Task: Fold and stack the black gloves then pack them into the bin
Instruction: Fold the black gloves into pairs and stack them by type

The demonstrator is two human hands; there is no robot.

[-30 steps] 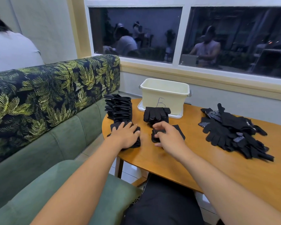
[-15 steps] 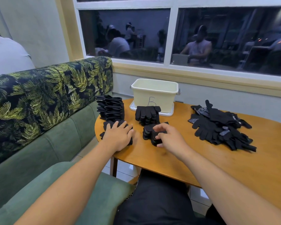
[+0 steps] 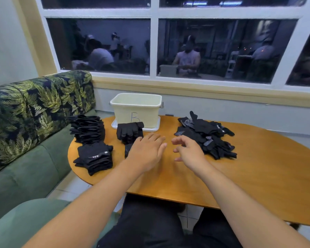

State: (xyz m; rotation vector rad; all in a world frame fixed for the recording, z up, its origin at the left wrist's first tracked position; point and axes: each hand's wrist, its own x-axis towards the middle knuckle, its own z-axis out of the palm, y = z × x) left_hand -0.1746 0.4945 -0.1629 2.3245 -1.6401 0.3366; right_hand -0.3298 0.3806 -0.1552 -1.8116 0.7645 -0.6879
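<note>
We note both hands hold nothing: left hand (image 3: 147,152) flat, fingers straight, a folded glove (image 3: 127,149) at its left edge; right hand (image 3: 189,152) loosely spread, just beside the loose glove pile (image 3: 204,135); bin (image 3: 136,111) behind.

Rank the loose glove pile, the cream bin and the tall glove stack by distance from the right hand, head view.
1. Loose glove pile: just right of the right hand.
2. Cream bin: behind, leftward.
3. Tall glove stack: far left, at the back.
</note>
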